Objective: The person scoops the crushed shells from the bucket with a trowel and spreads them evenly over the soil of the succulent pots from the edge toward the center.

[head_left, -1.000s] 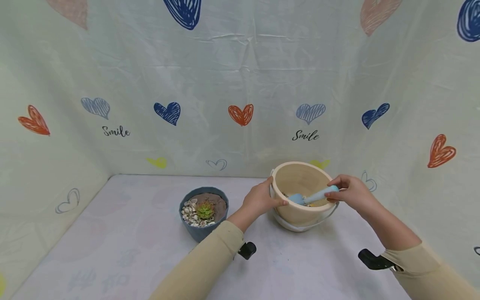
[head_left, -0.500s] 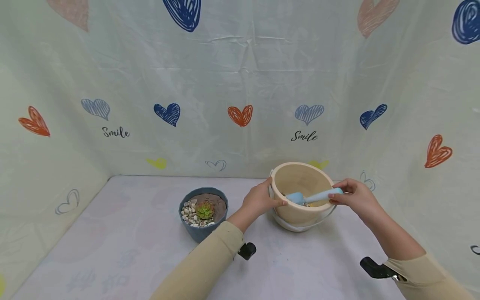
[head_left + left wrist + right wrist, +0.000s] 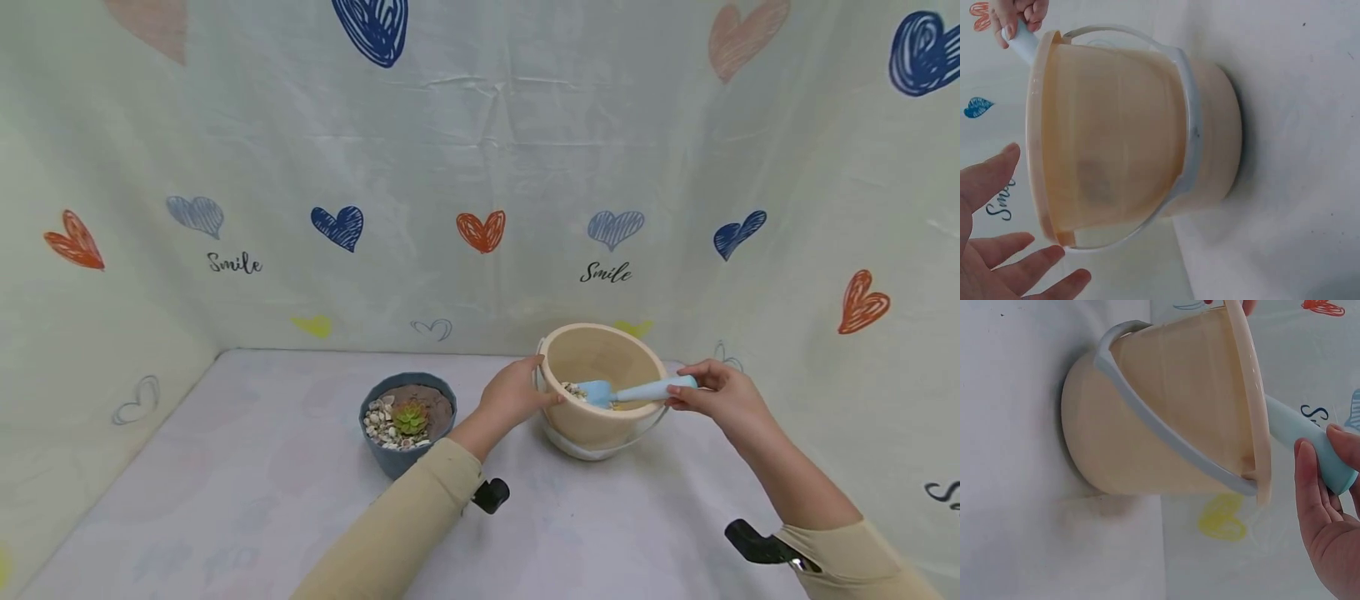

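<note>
A cream bucket (image 3: 600, 429) with a pale grey handle (image 3: 1192, 125) stands on the table. At the left of its rim is my left hand (image 3: 512, 396), thumb and fingers spread; in the left wrist view the fingertips (image 3: 1054, 251) meet the rim while the thumb lies apart from it. My right hand (image 3: 726, 398) pinches the end of a light blue trowel's handle (image 3: 1300, 428) between thumb and fingers. The trowel (image 3: 597, 393) lies across the bucket's mouth, its blade inside near the left wall. Small pale pebbles (image 3: 573, 389) show at the blade tip.
A blue-grey pot (image 3: 397, 461) stands left of the bucket, with a green succulent (image 3: 411, 418), white pebbles (image 3: 381, 425) and brown soil (image 3: 429, 408). The white-covered table (image 3: 262, 483) meets a heart-printed curtain (image 3: 420, 283) behind.
My right hand has drawn back rightward and slightly down with the trowel, and pebbles now show at its blade. My left thumb has slid left along the front of the rim.
</note>
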Tool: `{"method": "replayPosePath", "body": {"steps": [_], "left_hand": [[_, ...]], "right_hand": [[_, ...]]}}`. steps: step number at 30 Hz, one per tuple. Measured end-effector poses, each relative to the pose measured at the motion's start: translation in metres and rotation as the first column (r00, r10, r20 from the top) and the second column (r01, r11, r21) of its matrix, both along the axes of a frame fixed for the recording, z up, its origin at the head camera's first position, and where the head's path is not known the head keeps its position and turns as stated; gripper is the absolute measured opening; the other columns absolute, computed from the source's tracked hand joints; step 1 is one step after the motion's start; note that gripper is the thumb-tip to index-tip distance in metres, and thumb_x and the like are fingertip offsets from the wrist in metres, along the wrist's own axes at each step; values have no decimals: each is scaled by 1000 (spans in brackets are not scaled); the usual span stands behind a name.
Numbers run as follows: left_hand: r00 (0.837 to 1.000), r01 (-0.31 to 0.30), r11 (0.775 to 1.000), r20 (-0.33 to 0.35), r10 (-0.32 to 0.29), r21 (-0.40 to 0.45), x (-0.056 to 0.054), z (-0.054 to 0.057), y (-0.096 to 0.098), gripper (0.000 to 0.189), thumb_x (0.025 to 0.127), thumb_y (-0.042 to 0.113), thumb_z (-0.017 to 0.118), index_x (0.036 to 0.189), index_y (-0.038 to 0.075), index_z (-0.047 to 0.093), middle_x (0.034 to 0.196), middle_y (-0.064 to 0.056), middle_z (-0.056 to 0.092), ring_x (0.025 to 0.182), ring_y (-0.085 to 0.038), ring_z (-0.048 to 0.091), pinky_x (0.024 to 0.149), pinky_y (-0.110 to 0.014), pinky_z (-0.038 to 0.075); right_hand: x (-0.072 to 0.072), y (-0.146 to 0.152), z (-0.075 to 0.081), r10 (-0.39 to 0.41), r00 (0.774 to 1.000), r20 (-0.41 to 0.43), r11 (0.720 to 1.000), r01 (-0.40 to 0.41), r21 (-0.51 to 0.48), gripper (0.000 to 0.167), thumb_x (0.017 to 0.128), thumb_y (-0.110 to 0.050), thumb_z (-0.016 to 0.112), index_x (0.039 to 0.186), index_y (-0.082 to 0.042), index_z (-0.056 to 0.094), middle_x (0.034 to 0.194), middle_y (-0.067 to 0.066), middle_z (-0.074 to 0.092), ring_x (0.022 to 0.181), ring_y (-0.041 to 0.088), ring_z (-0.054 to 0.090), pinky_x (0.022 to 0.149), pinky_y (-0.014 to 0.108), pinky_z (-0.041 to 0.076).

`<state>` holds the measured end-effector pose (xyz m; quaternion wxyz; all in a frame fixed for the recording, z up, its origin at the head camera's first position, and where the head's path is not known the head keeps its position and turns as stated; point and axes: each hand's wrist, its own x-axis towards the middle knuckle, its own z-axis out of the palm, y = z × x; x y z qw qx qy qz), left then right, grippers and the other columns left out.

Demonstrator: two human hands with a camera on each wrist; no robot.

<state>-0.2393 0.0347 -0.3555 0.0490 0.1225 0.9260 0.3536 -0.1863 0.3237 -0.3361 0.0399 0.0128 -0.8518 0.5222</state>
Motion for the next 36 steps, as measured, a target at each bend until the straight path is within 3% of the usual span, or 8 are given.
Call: {"method": "replayPosePath", "body": {"steps": [10,16,30,36], "left_hand": [[1000,25,1000,-4,-25,13,6,3,-12,71,81,36,80,143,14,51,143,-5,51,132,-25,45,103,-44,41],[999,49,998,-19,-48,26,9,7,-23,71,80,36,81,142,17,52,143,-2,51,132,-25,45,104,-45,40],[997,65,998,-48,-65,1,17,21,-64,81,78,44,81,146,18,46,147,-4,46,135,-28,41,106,-47,37],[996,71,997,-47,-71,-2,19,21,-81,85,78,45,81,149,20,41,150,-4,42,137,-28,39,106,-49,37]], "right_hand": [[0,5,6,-8,1000,-25,999,9,41,40,93,-16,68,118,11,52,96,0,65,81,13,70,75,20,54],[0,8,10,-21,999,-47,1000,22,19,43,94,-16,67,121,12,49,94,-5,64,80,11,70,76,22,55],[-1,0,29,-34,997,-69,999,34,-1,48,93,-26,68,122,7,48,92,-8,64,83,9,70,75,14,51],[-8,-18,36,10,995,-95,998,-16,-59,42,94,-20,67,120,8,49,93,-7,66,82,11,71,76,18,53]]}}
